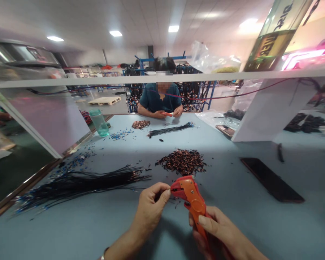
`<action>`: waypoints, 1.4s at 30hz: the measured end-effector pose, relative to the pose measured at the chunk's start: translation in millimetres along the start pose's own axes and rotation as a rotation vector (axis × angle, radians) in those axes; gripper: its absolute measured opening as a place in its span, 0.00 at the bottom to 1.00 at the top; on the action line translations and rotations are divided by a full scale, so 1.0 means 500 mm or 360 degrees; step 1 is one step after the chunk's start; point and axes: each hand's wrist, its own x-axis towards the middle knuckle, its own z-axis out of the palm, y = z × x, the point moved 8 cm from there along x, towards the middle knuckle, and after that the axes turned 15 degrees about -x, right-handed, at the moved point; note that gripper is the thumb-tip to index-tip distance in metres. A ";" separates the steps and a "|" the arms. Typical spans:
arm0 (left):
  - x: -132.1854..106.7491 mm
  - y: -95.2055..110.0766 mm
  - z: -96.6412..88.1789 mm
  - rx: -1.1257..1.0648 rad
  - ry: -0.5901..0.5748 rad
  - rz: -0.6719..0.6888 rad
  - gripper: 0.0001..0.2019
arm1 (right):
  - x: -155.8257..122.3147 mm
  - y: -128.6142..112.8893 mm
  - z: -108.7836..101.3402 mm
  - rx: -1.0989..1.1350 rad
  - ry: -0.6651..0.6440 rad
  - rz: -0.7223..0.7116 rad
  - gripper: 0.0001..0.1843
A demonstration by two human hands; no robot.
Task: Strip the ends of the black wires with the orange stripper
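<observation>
My right hand is wrapped round the handle of an orange and red wire stripper, whose jaws point up and left. At those jaws, the thumb and forefinger of my left hand are pinched together on the end of a thin wire, mostly hidden by the fingers. Left of my hands lies a long bundle of black wires with blue-tipped ends at its far left. Just beyond the stripper is a heap of short black and copper-coloured scraps.
Across the table a person holds a red tool. A phone lies at right, a green bottle stands at back left. A smaller wire bundle and scrap pile lie further back. A white shelf spans overhead.
</observation>
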 end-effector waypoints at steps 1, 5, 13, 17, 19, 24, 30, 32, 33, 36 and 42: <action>0.000 -0.001 0.000 -0.0004 -0.0002 0.0001 0.12 | 0.001 0.001 0.000 -0.0006 0.0000 -0.0008 0.27; 0.000 -0.001 0.002 -0.0016 0.0000 -0.0019 0.12 | 0.005 0.003 0.003 -0.0034 -0.0015 -0.0043 0.28; 0.000 0.002 0.004 -0.0040 -0.0001 -0.0018 0.12 | 0.003 0.013 0.000 -0.0050 0.0056 0.0015 0.28; 0.000 -0.001 0.004 -0.0042 -0.0027 -0.0006 0.12 | 0.004 0.006 0.002 -0.0085 0.0049 -0.0024 0.28; 0.001 -0.003 0.004 -0.0036 -0.0038 0.0004 0.12 | 0.006 0.005 0.001 -0.0089 0.0059 -0.0020 0.29; 0.006 -0.011 0.001 0.0003 -0.0027 -0.0007 0.12 | 0.016 0.007 -0.002 -0.0060 0.0065 -0.0014 0.29; 0.006 -0.006 -0.002 0.0115 0.0011 0.0036 0.12 | 0.013 0.000 -0.003 0.0032 0.0102 -0.0025 0.27; 0.002 -0.001 0.000 0.0157 0.0014 0.0039 0.13 | 0.010 -0.005 -0.002 0.0055 0.0098 -0.0036 0.27; 0.000 0.002 0.001 0.0175 0.0018 0.0038 0.13 | 0.009 -0.006 -0.001 0.0063 0.0091 -0.0037 0.27; -0.003 0.006 0.001 0.0209 0.0041 0.0034 0.13 | 0.007 -0.007 -0.002 0.0104 0.0076 -0.0028 0.26; 0.009 -0.002 -0.027 0.0162 0.0179 0.0019 0.11 | -0.008 -0.033 -0.034 0.0168 0.0134 -0.0106 0.23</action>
